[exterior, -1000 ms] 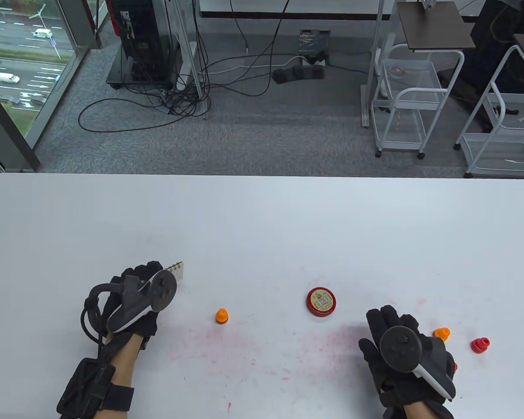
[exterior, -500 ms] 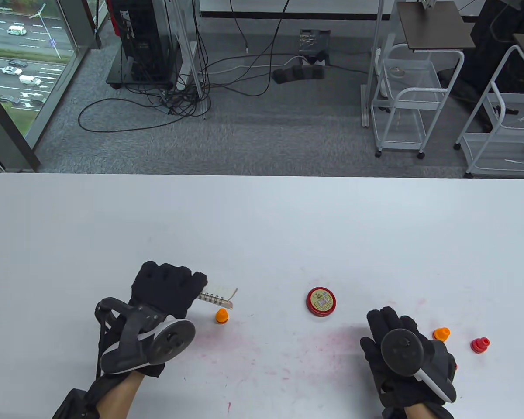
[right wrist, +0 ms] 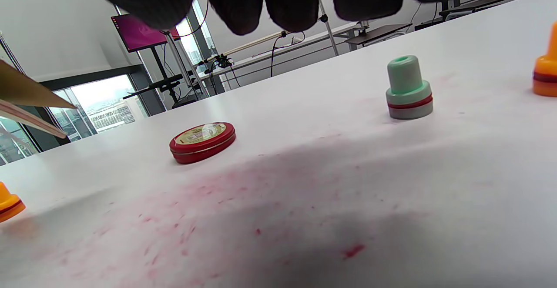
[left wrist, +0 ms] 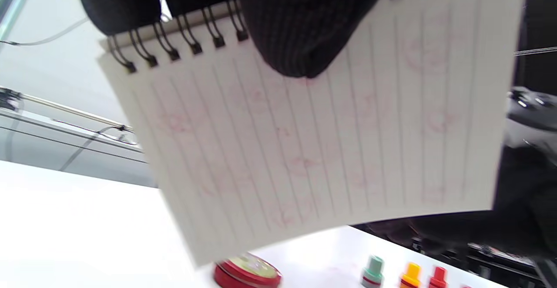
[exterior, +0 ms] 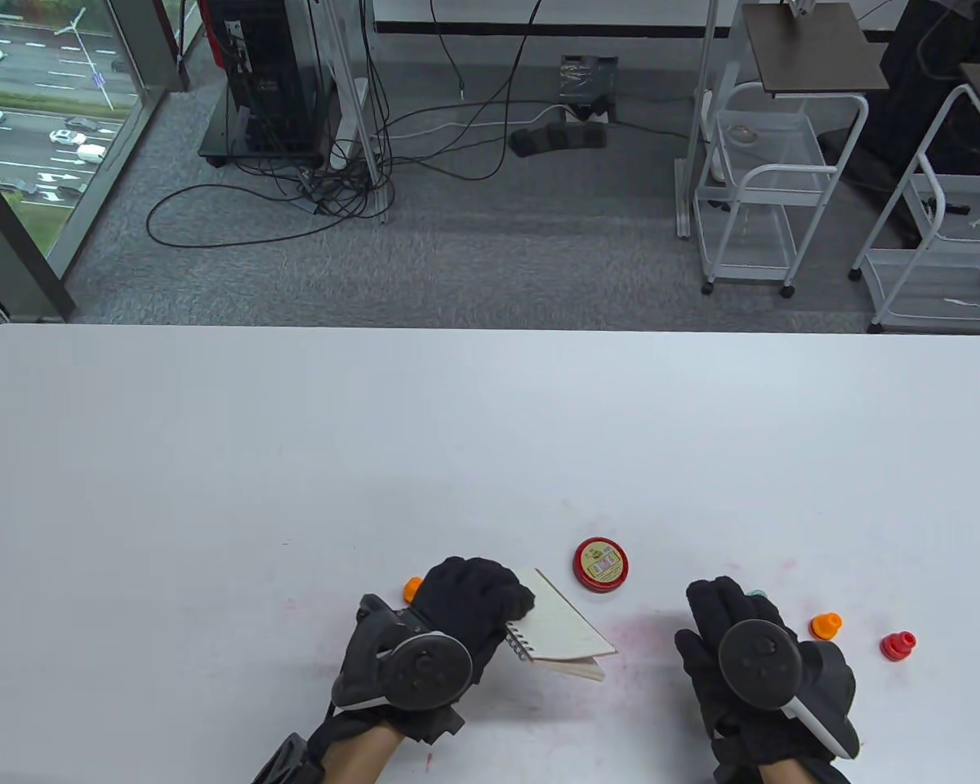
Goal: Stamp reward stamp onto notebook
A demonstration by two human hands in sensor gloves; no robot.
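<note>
Notebook paper is cream and ruled, bound by a black wire spiral along one edge, and it sits in the lower middle of the table view, held off the white table at a tilt. The left hand, in a black knitted glove, curls its fingers over the spiral edge; in the left wrist view a gloved thumb presses on the open page, which carries faint pink stamp marks. That grip is closed on the notebook.

The right hand lies at the lower right of the table view, its fingers straight and slack, holding nothing.

A round red tin with a printed lid rests just above the notebook's far corner. Small plastic stamps with knob handles stand on the table: an orange one half hidden by the left hand, a mint green one just ahead of the right fingers, another orange one and a red one at the right. Smeared red ink stains the smooth tabletop near the bottom.
</note>
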